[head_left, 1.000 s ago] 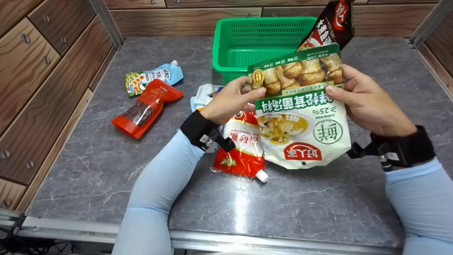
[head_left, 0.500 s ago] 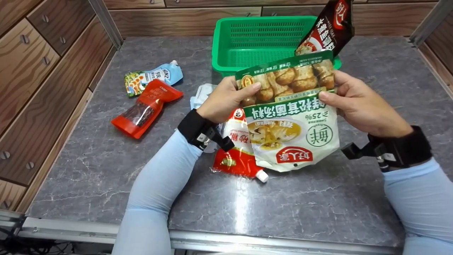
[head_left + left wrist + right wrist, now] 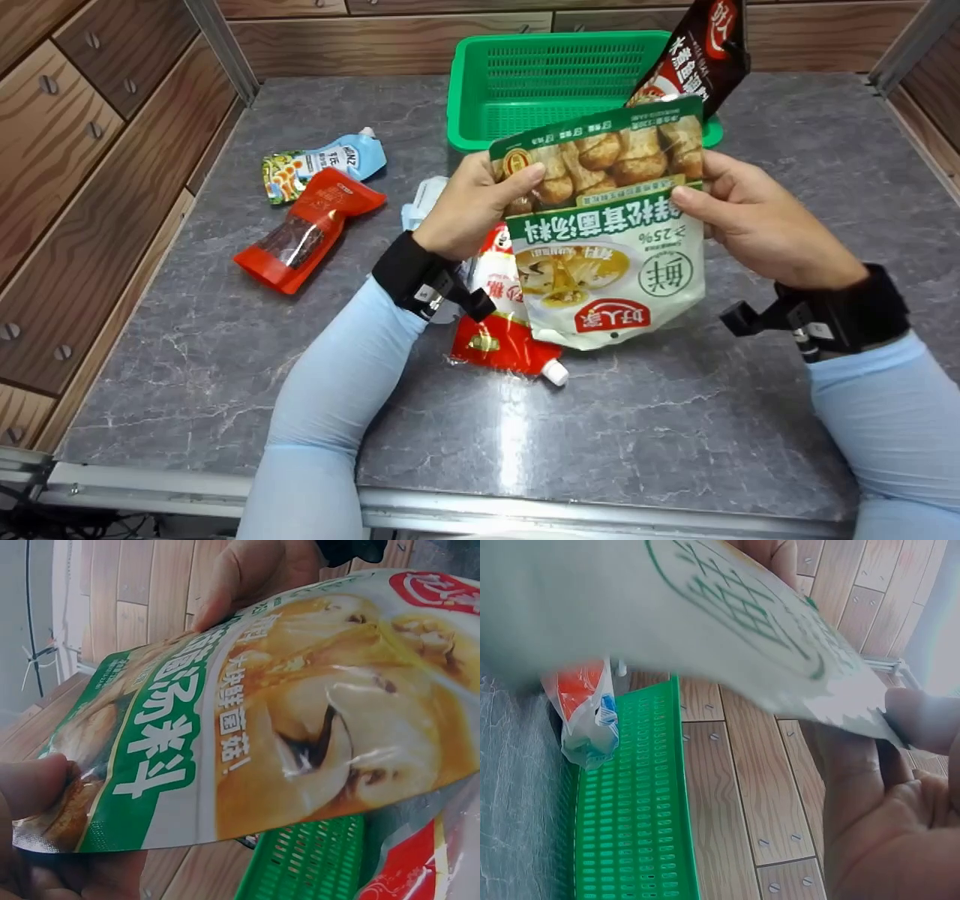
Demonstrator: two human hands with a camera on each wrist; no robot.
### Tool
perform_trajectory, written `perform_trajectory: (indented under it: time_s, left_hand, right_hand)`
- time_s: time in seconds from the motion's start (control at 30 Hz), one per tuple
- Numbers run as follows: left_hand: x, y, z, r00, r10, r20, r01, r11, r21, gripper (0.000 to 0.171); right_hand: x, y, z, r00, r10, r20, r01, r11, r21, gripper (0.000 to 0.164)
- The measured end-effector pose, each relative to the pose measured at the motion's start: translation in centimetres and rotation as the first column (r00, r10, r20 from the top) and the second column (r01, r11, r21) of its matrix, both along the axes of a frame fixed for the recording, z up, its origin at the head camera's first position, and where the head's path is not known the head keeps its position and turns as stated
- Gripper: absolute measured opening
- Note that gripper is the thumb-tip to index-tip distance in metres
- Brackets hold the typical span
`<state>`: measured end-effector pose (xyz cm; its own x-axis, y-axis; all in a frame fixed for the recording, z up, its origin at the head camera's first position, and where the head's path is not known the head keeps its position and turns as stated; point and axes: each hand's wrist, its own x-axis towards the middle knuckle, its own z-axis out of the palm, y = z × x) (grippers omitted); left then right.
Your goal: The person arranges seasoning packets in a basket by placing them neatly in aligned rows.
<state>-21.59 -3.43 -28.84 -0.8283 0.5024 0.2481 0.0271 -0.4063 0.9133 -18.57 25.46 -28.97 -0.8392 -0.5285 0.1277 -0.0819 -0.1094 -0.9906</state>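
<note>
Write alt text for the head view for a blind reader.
Two hands hold a mushroom pouch, print upside down, over a gray table. Behind it are a green basket and a dark packet; a red pouch lies partly hidden beneath. A red packet and blue pouch lie at left.

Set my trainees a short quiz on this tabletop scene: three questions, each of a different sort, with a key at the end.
1. Multiple choice. What do the left hand and right hand both hold?
A. a light-blue spouted plastic pouch
B. a green-and-white flat plastic pouch
C. a dark-brown glossy packet

2. True or false? In the head view, a red plastic pouch with a see-through window lies left of the rectangular, perforated green plastic basket.

3. Short answer. In the head view, which way up is the held pouch's print?

Key: 1. B; 2. True; 3. Upside down.
</note>
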Motion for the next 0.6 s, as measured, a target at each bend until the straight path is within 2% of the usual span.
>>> perform_trajectory:
  time_s: [0.1,0.27,0.37,0.5,0.6]
  left_hand:
    - [0.1,-0.4,0.4,1.000,0.018,-0.024,-0.017,0.999,0.042,0.022]
    - [0.0,-1.0,1.0,0.995,0.102,-0.011,-0.100,0.988,0.120,0.022]
    - [-0.1,-1.4,1.2,0.989,0.149,0.000,-0.147,0.979,0.140,0.022]
    - [-0.6,-1.6,1.1,0.985,0.170,0.011,-0.170,0.972,0.162,0.023]
    - [-1.1,-1.7,0.8,0.983,0.183,0.025,-0.185,0.960,0.209,0.024]
  right_hand:
    - [0.0,0.0,0.1,1.000,-0.009,-0.007,0.009,1.000,0.007,0.041]
    - [-0.1,0.0,0.1,0.999,-0.026,-0.046,0.029,0.998,0.059,0.038]
    - [-0.2,0.0,0.1,0.997,-0.047,-0.057,0.051,0.997,0.057,0.037]
    - [-0.3,0.2,-0.1,0.994,-0.082,-0.066,0.084,0.996,0.027,0.037]
    - [-0.5,0.2,-0.3,0.993,-0.105,-0.051,0.107,0.993,0.041,0.040]
